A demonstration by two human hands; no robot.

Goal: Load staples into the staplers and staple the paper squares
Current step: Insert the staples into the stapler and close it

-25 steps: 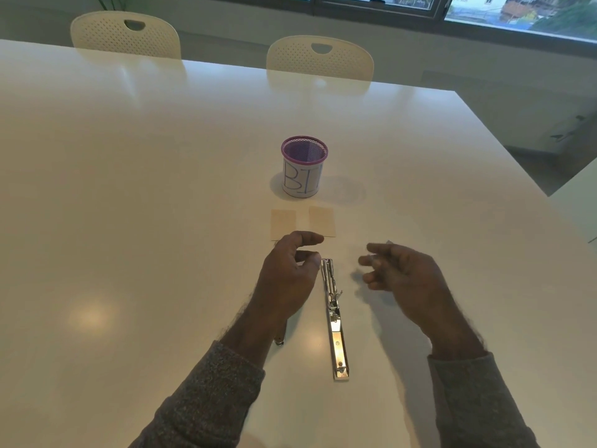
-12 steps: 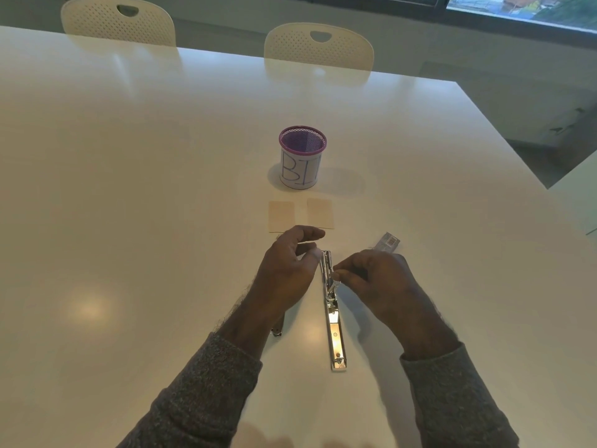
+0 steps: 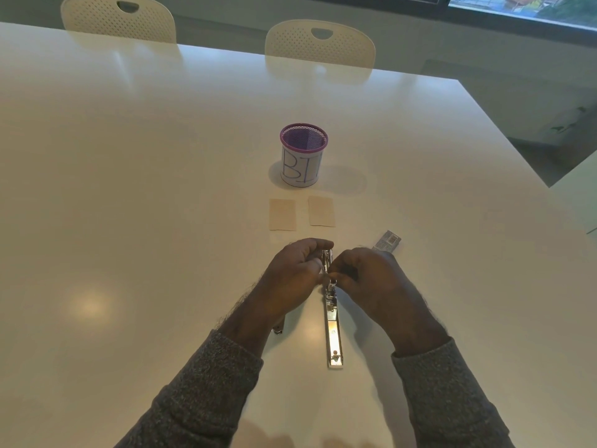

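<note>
Both hands have closed in: left hand (image 3: 292, 276) and right hand (image 3: 365, 279) pinch the open stapler (image 3: 332, 318), paper squares (image 3: 282, 215) at twelve o'clock.

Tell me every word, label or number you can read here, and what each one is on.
"BI": large blue hand-drawn letters on the white wrap around the purple mesh cup; any more letters round the side are hidden.
Small box beside the right hand: a printed label with what looks like a barcode, too small and blurred to read.
Paper squares and stapler: no text visible.
</note>
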